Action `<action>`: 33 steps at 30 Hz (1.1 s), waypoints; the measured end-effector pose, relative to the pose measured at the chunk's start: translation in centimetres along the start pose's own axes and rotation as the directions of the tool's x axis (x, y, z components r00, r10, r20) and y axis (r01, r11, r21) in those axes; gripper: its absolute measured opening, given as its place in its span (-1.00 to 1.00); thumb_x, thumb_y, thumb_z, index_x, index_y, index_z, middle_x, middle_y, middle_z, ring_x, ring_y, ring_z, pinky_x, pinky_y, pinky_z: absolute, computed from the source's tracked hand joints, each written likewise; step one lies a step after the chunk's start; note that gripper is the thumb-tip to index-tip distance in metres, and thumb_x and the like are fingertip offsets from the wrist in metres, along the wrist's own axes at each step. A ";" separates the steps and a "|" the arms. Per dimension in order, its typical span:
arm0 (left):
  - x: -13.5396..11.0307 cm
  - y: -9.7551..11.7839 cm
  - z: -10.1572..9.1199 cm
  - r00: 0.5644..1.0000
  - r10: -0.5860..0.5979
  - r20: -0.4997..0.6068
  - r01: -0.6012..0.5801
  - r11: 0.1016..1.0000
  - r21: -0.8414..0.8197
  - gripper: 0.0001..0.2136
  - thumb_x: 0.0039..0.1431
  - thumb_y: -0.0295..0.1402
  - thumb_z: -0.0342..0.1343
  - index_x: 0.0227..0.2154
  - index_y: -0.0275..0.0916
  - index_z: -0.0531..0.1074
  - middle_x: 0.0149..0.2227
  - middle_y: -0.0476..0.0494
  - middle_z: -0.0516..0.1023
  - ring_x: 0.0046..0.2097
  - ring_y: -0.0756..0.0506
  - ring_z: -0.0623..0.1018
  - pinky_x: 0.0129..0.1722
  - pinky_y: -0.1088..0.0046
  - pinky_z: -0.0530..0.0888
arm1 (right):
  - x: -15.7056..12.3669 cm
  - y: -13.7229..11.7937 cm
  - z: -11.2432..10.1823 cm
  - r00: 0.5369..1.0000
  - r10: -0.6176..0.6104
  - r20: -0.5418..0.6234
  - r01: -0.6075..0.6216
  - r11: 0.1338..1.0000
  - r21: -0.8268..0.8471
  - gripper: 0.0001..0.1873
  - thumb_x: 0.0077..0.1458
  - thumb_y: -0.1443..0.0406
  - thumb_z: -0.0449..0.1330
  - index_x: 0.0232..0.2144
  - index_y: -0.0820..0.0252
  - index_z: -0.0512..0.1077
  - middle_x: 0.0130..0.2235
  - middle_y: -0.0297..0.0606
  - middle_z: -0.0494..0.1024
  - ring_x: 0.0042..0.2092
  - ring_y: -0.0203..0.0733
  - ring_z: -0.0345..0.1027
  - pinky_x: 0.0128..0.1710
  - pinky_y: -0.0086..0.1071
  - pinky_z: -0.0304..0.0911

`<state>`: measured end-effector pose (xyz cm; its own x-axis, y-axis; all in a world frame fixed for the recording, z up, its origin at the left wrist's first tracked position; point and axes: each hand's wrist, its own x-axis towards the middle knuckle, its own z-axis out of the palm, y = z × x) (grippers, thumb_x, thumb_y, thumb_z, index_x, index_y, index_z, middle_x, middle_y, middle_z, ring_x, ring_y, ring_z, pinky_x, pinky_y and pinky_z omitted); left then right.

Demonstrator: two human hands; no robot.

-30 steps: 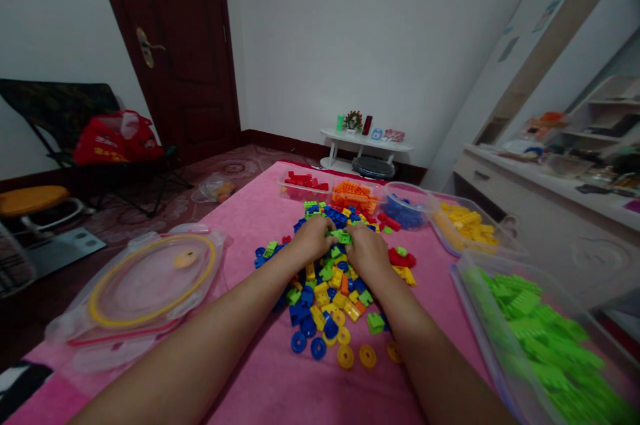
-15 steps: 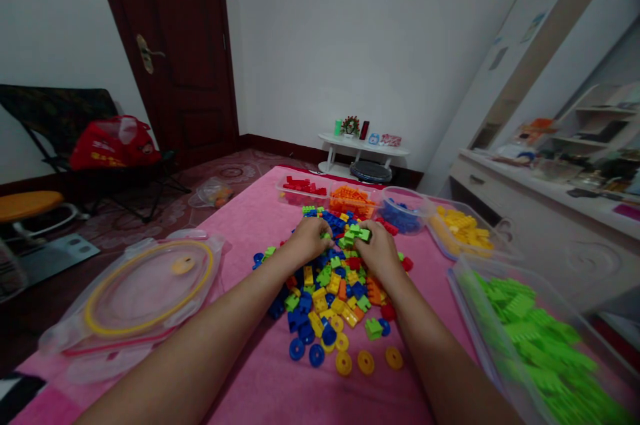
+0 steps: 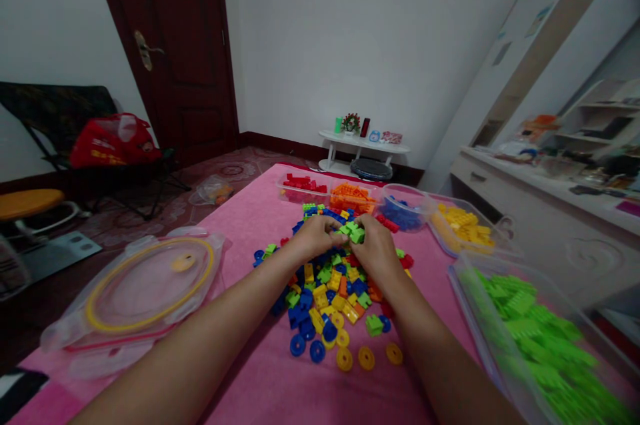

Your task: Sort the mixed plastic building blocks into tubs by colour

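Note:
Above a mixed pile of toy building bricks [image 3: 327,291], both hands meet around a small cluster of light green building bricks [image 3: 355,233]. My right hand [image 3: 374,245] is closed, with thumb and fingers gripping the cluster from the right. On the other side my left hand [image 3: 316,236] pinches at the cluster's left edge; its fingertips partly cover what they hold. Blue, yellow, red, orange and green pieces lie directly below the hands. Yellow wheels [image 3: 366,358] and blue wheels [image 3: 317,351] rest at the pile's near edge.
Behind the pile stand clear boxes of red bricks [image 3: 304,185], orange bricks [image 3: 352,197] and blue bricks [image 3: 403,213]. Yellow bricks [image 3: 465,228] and green bricks [image 3: 535,338] fill boxes to the right. A clear lid with a yellow ring [image 3: 150,285] lies left on the pink cloth [image 3: 250,378].
My left hand has moved right toward the right hand, bringing its fingertips to the green bricks. The cluster has turned and shifted slightly left between the hands.

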<state>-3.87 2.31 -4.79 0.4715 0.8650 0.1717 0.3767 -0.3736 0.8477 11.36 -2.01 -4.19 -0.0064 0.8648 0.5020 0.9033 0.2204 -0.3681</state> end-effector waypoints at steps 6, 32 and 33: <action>-0.5 1.5 -0.6 0.996 0.057 -0.070 -0.043 0.982 0.185 -0.85 -0.11 -0.33 0.17 -0.49 -0.31 0.55 -0.51 -0.06 0.50 -0.38 -0.04 0.44 -0.40 0.53 0.32 | 0.1 0.3 -0.2 0.996 -0.063 0.060 0.059 0.997 0.056 -0.85 -0.12 0.35 0.23 -0.39 0.22 0.40 -0.36 -0.22 0.50 -0.30 -0.16 0.33 -0.32 -0.37 0.15; -2.7 6.2 1.1 0.922 0.259 -0.289 -0.342 0.893 -0.292 -0.68 0.24 -0.20 -0.11 -0.19 -0.27 0.46 -0.11 -0.16 0.49 -0.02 -0.12 0.43 0.03 0.37 0.29 | -0.9 -4.1 -0.2 0.674 0.254 0.693 -0.506 -0.525 0.685 -0.76 0.18 0.18 0.01 -0.31 0.21 0.36 -0.52 -0.33 0.52 -0.50 -0.27 0.41 -0.47 -0.36 0.40; -2.8 6.2 1.1 0.912 0.307 -0.272 -0.361 0.916 -0.176 -0.68 0.24 -0.20 -0.11 -0.16 -0.25 0.45 -0.10 -0.16 0.48 -0.01 -0.12 0.42 0.05 0.35 0.28 | -0.9 -4.3 -0.1 0.692 0.252 0.676 -0.481 -0.537 0.693 -0.79 0.16 0.20 0.03 -0.32 0.21 0.37 -0.52 -0.35 0.51 -0.50 -0.27 0.41 -0.44 -0.35 0.41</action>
<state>-1.99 -2.82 -0.56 0.3285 0.7651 0.5538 0.0343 -0.5956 0.8025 7.56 -3.79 -3.05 -0.0668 0.9592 -0.2746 -0.7794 -0.2219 -0.5859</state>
